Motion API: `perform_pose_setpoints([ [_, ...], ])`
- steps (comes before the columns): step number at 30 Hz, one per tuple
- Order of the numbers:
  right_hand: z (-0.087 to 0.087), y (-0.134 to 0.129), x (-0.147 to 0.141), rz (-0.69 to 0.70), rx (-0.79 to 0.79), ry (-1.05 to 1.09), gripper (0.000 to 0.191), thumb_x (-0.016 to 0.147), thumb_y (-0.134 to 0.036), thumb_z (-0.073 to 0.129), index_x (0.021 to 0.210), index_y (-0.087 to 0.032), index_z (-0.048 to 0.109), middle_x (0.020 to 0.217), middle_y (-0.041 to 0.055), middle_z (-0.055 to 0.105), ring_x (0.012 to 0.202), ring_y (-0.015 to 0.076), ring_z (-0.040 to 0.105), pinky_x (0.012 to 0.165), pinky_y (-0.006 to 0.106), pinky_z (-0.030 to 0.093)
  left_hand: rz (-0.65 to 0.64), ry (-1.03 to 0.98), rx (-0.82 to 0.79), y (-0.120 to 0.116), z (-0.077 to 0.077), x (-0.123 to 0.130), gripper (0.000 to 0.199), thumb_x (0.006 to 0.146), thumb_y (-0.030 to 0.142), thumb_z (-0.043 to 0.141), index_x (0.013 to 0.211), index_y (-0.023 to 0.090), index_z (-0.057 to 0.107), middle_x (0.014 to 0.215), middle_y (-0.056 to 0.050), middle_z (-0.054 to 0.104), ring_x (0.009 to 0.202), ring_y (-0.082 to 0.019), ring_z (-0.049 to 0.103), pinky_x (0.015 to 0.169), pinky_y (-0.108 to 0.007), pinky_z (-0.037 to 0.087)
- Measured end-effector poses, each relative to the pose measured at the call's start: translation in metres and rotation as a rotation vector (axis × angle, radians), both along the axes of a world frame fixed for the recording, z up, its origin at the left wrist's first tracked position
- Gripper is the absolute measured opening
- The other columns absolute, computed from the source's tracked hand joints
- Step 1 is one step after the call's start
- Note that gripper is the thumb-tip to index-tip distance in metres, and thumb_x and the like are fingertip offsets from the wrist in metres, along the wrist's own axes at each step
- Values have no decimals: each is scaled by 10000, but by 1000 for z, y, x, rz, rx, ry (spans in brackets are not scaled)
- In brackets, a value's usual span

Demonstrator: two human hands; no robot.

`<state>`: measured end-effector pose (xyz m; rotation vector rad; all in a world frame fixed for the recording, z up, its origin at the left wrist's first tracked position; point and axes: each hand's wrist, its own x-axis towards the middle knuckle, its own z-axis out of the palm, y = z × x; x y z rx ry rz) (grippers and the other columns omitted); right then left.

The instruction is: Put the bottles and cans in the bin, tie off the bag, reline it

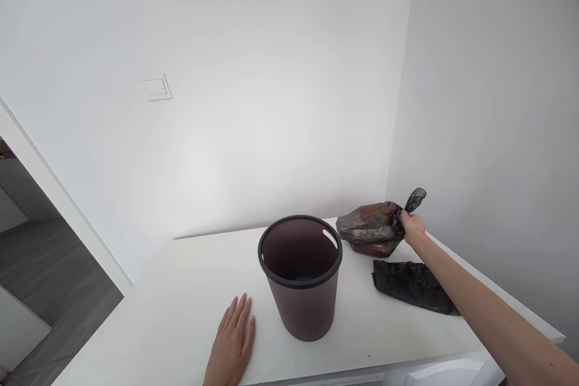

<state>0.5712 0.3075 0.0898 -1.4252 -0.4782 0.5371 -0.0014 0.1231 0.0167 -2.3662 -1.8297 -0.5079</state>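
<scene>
Stretching below the corner of the walls, the white tabletop [199, 280] bears a purple bin [307, 310], upright, long axis vertical, mouth facing up. Beyond it to the right, a filled, see-through black bag [368, 226] lies on its side near the back wall, long axis running left to right, its knotted neck toward the right and the loose tail pointing up. Nearer, folded black plastic [407, 283] slants rightward toward the person. The left hand [230, 341] rests flat, fingers extended; the right hand [412, 226] grips the bag's neck.
</scene>
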Motion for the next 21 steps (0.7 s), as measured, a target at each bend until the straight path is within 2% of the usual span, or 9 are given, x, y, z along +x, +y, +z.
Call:
perform_pose_setpoints([
  [4,-16,-2,18,108,-366,-172,340,992,-375,648,1276,-192,622,1298,87,637,1093,228,659,931,447,573,-4,11,25,0,-2,-1,573,1041,430,379,1598,297,346,1645,-5,382,1527,-299,339,1211,-541,398],
  [7,-24,-8,25,153,-463,-343,325,964,-370,655,1211,-158,657,1200,126,686,1066,281,675,908,456,562,1,21,28,1,-3,0,576,1042,433,381,1596,279,355,1643,-10,389,1529,-291,338,1210,-531,401],
  [9,-25,-14,26,145,-468,-476,386,937,-369,630,1236,-124,645,1169,195,698,1080,354,674,894,478,545,2,27,22,1,-4,0,581,1040,441,384,1595,272,359,1643,-11,390,1532,-288,334,1215,-531,394],
  [12,-23,-25,21,140,-414,-705,548,943,-384,525,1397,-79,526,1307,270,635,1205,408,616,966,515,500,-4,23,31,3,-6,-2,585,1034,445,396,1594,278,362,1641,-9,395,1532,-289,332,1217,-531,389],
  [13,-22,-29,17,161,-380,-792,577,951,-389,494,1444,-88,486,1377,262,599,1271,400,577,1021,517,470,-7,21,40,3,-6,-2,586,1033,443,399,1595,281,359,1639,-9,398,1531,-290,335,1216,-531,390],
  [15,-24,-35,8,251,-300,-971,582,963,-407,473,1493,-168,462,1495,180,540,1390,349,486,1132,486,392,-15,22,58,4,-8,-3,587,1032,438,401,1596,282,356,1638,-13,402,1527,-293,343,1212,-534,394],
  [18,-32,-42,-8,417,-236,-1178,556,942,-469,534,1468,-288,522,1586,58,474,1475,314,390,1203,471,316,-29,31,73,5,-8,-4,583,1033,427,395,1594,270,360,1636,-28,403,1519,-299,359,1207,-537,398],
  [21,-40,-46,-18,483,-256,-1278,519,945,-494,529,1402,-260,599,1643,77,385,1501,364,337,1194,541,311,-36,31,78,4,-6,-3,579,1034,419,391,1591,263,369,1632,-37,410,1512,-302,373,1203,-534,402],
])
